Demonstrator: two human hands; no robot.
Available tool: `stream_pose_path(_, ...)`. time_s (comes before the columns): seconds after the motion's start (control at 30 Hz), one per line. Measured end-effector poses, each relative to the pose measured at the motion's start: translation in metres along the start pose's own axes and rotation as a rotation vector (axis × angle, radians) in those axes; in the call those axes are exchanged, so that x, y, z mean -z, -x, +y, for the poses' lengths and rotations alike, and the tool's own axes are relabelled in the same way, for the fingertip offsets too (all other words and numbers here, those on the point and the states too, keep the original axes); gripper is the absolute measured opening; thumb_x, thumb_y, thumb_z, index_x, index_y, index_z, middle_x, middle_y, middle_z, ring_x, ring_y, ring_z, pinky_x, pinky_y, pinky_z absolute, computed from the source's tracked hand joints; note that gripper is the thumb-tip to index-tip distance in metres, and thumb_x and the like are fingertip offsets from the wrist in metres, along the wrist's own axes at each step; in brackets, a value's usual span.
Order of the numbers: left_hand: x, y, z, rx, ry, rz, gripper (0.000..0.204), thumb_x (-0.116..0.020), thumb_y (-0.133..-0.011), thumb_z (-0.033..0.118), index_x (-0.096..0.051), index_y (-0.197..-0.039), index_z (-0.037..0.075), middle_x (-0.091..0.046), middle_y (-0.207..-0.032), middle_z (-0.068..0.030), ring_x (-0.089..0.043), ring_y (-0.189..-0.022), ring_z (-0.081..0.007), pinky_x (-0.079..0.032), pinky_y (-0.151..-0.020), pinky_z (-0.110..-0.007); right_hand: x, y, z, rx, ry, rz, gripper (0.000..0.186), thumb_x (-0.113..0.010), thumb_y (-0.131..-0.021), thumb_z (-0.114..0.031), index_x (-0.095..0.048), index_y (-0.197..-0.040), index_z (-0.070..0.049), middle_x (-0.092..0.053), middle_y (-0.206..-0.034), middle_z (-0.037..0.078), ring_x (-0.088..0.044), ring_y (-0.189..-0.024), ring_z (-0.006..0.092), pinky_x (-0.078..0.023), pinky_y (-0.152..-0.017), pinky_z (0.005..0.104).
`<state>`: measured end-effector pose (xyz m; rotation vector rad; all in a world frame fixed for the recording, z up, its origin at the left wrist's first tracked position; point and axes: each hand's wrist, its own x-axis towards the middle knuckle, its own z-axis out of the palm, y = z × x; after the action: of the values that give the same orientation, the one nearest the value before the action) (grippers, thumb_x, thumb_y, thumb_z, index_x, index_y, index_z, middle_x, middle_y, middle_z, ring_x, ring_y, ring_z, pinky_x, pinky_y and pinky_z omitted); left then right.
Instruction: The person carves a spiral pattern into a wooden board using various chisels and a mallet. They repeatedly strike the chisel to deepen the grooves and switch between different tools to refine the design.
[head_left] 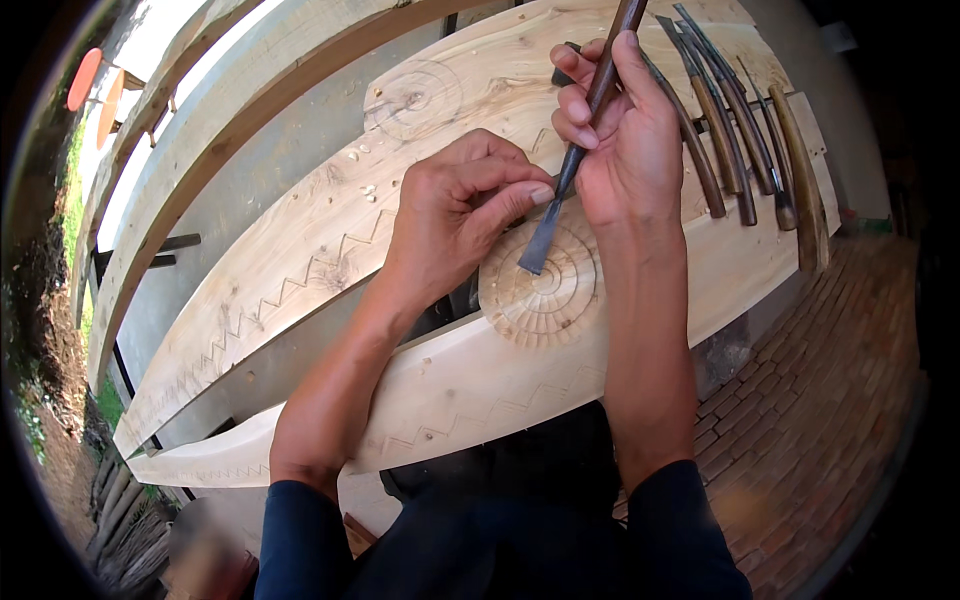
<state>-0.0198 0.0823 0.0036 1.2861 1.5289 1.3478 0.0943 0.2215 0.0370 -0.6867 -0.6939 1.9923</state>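
Note:
My right hand (630,140) grips a chisel (542,240) by its dark wooden handle, with some fingers loosely curled. The chisel slants down, and its flat metal blade lies over a round carving of rings and notches (545,310) on a pale wooden board (480,385). My left hand (450,210) is closed, its thumb and forefinger pinched at the upper part of the blade. Whether the cutting edge touches the wood I cannot tell. A carved zigzag line runs along the board below my forearms.
A second pale board (270,255) lies beyond, with a zigzag, a faint circle (415,98) and several wood chips (368,190). Several carving tools (735,130) and a wooden stick (797,180) rest at the right. Curved beams (210,150) stand at left; brick paving (800,380) lies lower right.

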Motion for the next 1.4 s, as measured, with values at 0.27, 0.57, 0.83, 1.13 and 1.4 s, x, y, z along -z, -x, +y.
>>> stream_pose_path(0.27,-0.014,-0.006,-0.016,-0.099,0.053,0.028,0.017,-0.082,-0.095,0.009,-0.082,-0.109,-0.002,-0.079,-0.113,-0.0091,-0.076,-0.091,-0.0202,-0.061,-0.081,-0.032,0.005,-0.007,0.014,-0.099,0.025,0.062,0.035,-0.052,-0.118,-0.038,-0.058,-0.105,-0.006,-0.062,-0.073,0.007,-0.045,-0.044,0.0113,-0.032,-0.039,0.024)
stream_pose_path(0.57,-0.013,-0.007,-0.019,-0.097,-0.116,0.014,0.024,-0.081,-0.095,0.01,-0.078,-0.116,-0.001,-0.078,-0.118,-0.0107,-0.076,-0.095,-0.0249,-0.059,-0.085,-0.034,0.017,-0.019,0.031,-0.021,0.127,-0.002,0.034,-0.051,-0.118,-0.036,-0.057,-0.105,-0.005,-0.061,-0.073,0.007,-0.047,-0.045,0.0121,-0.032,-0.039,0.0242)
stream_pose_path(0.83,-0.01,-0.005,-0.008,0.004,-0.121,-0.024,0.024,-0.078,-0.101,0.01,-0.077,-0.119,-0.004,-0.076,-0.124,-0.0097,-0.072,-0.107,-0.0194,-0.058,-0.093,-0.033,0.01,-0.015,0.031,-0.031,0.169,0.018,0.034,-0.051,-0.118,-0.036,-0.057,-0.105,-0.006,-0.059,-0.071,0.006,-0.045,-0.047,0.0115,-0.032,-0.04,0.0249)
stream_pose_path(1.13,-0.006,-0.006,-0.011,-0.013,-0.131,-0.018,0.024,-0.08,-0.099,0.011,-0.077,-0.117,-0.005,-0.076,-0.12,-0.0089,-0.07,-0.103,-0.0173,-0.057,-0.089,-0.032,0.002,-0.015,0.032,-0.026,0.201,-0.001,0.034,-0.051,-0.118,-0.036,-0.058,-0.105,-0.005,-0.059,-0.07,0.006,-0.045,-0.046,0.0106,-0.033,-0.041,0.0229)
stream_pose_path(1.4,-0.005,-0.004,-0.011,0.043,-0.1,-0.013,0.02,-0.079,-0.098,0.005,-0.076,-0.114,-0.006,-0.075,-0.117,-0.0081,-0.069,-0.1,-0.0138,-0.056,-0.088,-0.029,0.004,-0.019,0.039,-0.094,0.191,-0.002,0.035,-0.052,-0.118,-0.037,-0.058,-0.102,-0.007,-0.059,-0.069,0.005,-0.044,-0.046,0.0099,-0.032,-0.041,0.0223)
